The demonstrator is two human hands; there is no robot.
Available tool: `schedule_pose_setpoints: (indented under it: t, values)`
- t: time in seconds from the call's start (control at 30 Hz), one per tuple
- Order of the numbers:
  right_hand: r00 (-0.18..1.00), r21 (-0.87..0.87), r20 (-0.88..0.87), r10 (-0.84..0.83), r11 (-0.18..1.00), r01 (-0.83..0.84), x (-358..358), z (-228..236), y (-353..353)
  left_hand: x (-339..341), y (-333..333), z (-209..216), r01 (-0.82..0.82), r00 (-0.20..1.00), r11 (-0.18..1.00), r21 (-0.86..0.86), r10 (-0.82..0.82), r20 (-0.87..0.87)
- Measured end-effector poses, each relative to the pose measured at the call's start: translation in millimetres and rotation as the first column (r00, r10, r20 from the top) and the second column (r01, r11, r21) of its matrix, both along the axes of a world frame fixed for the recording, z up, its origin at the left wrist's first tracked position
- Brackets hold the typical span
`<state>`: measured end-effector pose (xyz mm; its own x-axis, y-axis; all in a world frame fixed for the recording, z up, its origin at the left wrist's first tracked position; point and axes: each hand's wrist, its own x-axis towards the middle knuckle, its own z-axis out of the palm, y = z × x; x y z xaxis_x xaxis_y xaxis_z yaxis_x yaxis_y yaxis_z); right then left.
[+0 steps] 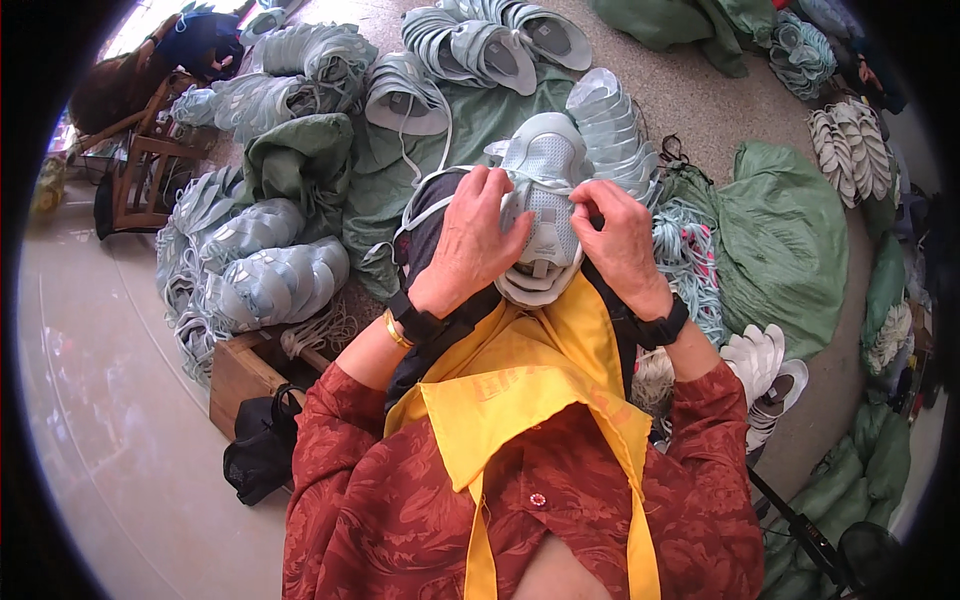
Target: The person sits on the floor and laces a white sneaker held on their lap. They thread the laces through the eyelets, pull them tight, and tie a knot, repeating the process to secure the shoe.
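A pale grey-blue shoe upper [541,222] with a perforated tongue lies on my lap, its toe pointing away from me. A light shoelace [545,186] crosses it between my hands, and a loose length trails off to the left. My left hand [474,238] grips the upper's left side, with the thumb near the tongue and the fingertips partly hidden at the edge. On the right side, my right hand [622,240] pinches the lace between thumb and forefinger. The yellow apron [540,385] spreads beneath the shoe's near end.
Nested stacks of similar uppers [275,285] surround me on the left and far side. Green cloth sacks [785,250] lie at right. A bundle of laces [687,262] sits beside my right arm. At left are a wooden box [250,378] and a wooden chair [150,180].
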<state>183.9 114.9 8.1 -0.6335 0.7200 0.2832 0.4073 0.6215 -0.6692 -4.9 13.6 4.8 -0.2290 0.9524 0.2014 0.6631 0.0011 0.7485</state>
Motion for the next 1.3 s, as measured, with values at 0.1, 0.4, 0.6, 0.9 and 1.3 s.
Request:
schedule_pose_setpoints:
  t: [0.1, 0.4, 0.6, 0.9, 1.3]
  values:
    - [0.994, 0.121, 0.08, 0.081, 0.989, -0.09, 1.7, 2.7, 1.6, 2.4, 2.2, -0.7, 0.019, 0.994, 0.999, 0.029, -0.016, -0.108]
    - [0.91, 0.332, 0.414, 0.027, 0.926, -0.179, -11.6, 10.2, 0.6, 9.3, 5.5, 3.5, 0.078, 0.932, 0.996, -0.053, -0.092, -0.35]
    - [0.975, 0.331, 0.183, 0.122, 0.927, -0.178, -8.3, 7.4, 4.4, 7.1, 5.7, -16.3, -0.012, 0.989, 0.997, 0.076, 0.023, -0.146]
    - [0.992, -0.168, -0.061, 0.111, 0.978, -0.12, -31.5, 7.6, -6.9, 3.2, 6.0, -19.9, -0.039, 0.997, 0.998, 0.047, 0.036, 0.063]
    - [0.972, 0.081, 0.076, 0.222, 0.97, -0.228, -29.4, 6.3, 11.2, 1.0, 9.7, -14.5, -0.007, 0.999, 0.984, 0.176, -0.001, 0.046]
